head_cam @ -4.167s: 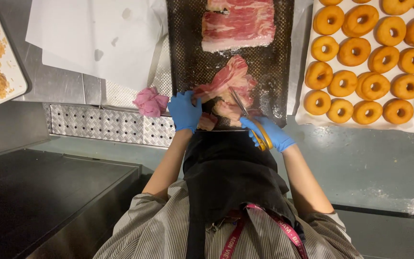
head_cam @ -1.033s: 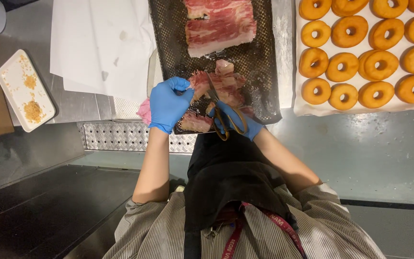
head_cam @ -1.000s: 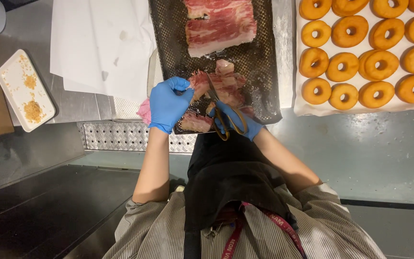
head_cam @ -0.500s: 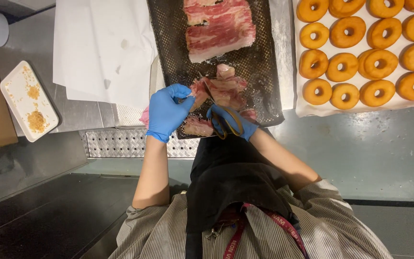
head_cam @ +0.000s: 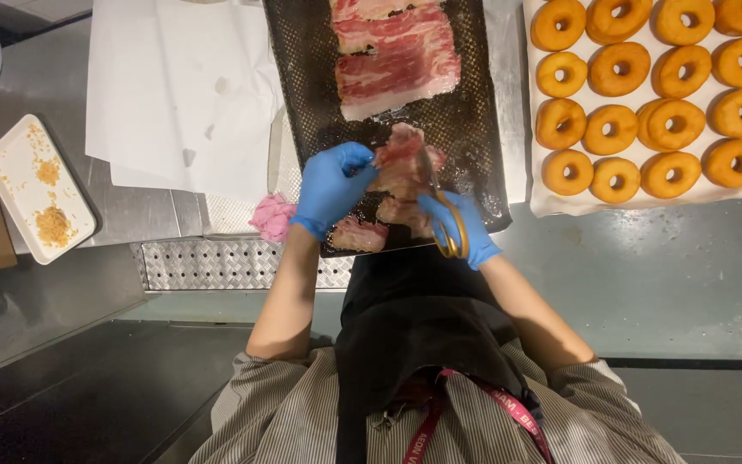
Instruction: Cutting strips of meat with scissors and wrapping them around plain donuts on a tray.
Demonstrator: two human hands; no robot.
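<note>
Both of my hands wear blue gloves. My left hand (head_cam: 333, 185) pinches a strip of raw bacon (head_cam: 399, 165) and holds it up over the near end of a dark perforated tray (head_cam: 480, 146). My right hand (head_cam: 461, 228) grips yellow-handled scissors (head_cam: 440, 206), their blades pointing up into the held strip. Cut bacon pieces (head_cam: 359, 233) lie on the tray just below my hands. Flat laid bacon slices (head_cam: 397, 62) cover the tray's far half.
A paper-lined tray of several glazed doughnuts (head_cam: 656, 94) sits to the right. White paper sheets (head_cam: 178, 94) lie to the left, with a crumpled pink cloth (head_cam: 272, 216) at their near edge. A white dish with crumbs (head_cam: 38, 187) rests far left. A perforated metal grate (head_cam: 216, 265) runs along the counter front.
My hands have lifted the bacon strip a little farther onto the tray, and the scissors have moved up into it. Another cut piece now lies at the tray's near edge.
</note>
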